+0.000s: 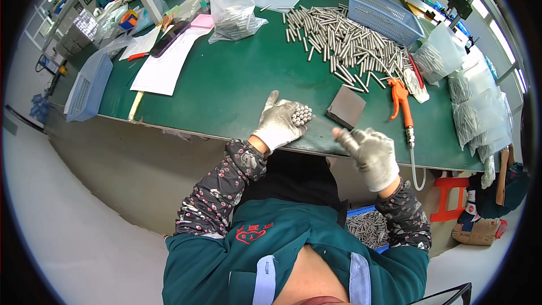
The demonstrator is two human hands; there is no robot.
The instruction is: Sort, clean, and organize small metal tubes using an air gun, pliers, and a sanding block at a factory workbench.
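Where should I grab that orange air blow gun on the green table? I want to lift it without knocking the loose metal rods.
Probably by the orange air blow gun body's long straight handle, coming from the table's near edge. The handle lies toward that edge with its hose hanging off, while the head end lies nearest the pile of metal rods.

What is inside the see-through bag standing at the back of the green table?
The clear bag holds a heap of small silvery metal rods at its bottom, like the loose rod pile beside it. Its crumpled top half looks empty. How many rods lie underneath cannot be seen.
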